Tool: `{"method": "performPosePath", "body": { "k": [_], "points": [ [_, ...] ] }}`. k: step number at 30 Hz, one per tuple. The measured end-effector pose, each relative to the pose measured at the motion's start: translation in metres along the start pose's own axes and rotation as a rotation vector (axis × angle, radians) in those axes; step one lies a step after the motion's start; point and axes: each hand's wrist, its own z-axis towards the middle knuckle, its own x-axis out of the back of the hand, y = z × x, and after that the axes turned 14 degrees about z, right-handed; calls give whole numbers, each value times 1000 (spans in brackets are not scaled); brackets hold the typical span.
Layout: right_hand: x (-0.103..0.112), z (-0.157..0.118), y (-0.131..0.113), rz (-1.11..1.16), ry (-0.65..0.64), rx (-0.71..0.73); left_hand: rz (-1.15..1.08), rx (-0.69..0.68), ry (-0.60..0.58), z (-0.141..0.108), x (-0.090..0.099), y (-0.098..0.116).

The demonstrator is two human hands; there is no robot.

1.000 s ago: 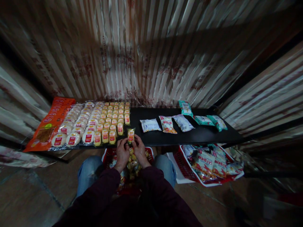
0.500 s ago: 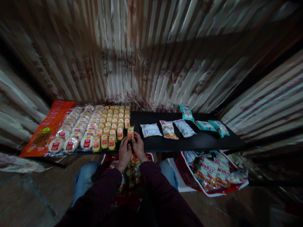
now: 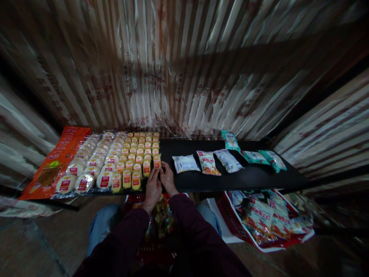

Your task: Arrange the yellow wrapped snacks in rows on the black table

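Note:
A small yellow wrapped cake [image 3: 157, 161] with a red label lies at the front of the rightmost row of like cakes, held at its lower edge and right side by my fingertips. My left hand [image 3: 152, 191] is closed at its lower left, the fingers bunched together. From the right, my right hand [image 3: 167, 179] pinches it with bent fingers. Rows of matching yellow cakes [image 3: 127, 180] stretch to the left on the black shelf [image 3: 184, 182]. Beyond them lie rows of round white wrapped cakes [image 3: 104, 180].
An orange packet [image 3: 56, 161] covers the shelf's left end. White snack bags [image 3: 186, 164] and green bags [image 3: 253, 157] lie on the right half. Below stand a red basket of bags [image 3: 227, 215] and another basket [image 3: 144, 256] between my knees. Striped sheeting [image 3: 178, 69] hangs behind.
The small yellow cake has moved back and against the row on its left, with both hands following it. The view has shifted slightly.

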Motion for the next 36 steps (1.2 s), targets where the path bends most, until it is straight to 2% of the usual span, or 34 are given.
{"method": "performPosePath", "body": {
  "k": [8,16,27,32,36],
  "points": [
    [-3,6,-2,-139,33,23,4,-24,5,4,-6,-8],
    [-2,5,-4,-277,7,56,-8,-55,-13,4,-7,-11],
    [2,12,-2,-234,-7,65,53,-160,-64,-4,-11,-11],
    [2,15,-5,-212,2,96,54,-140,-79,-1,-14,-14],
    [0,19,-4,-165,10,96,82,-174,-72,2,-13,-16]
  ]
}}
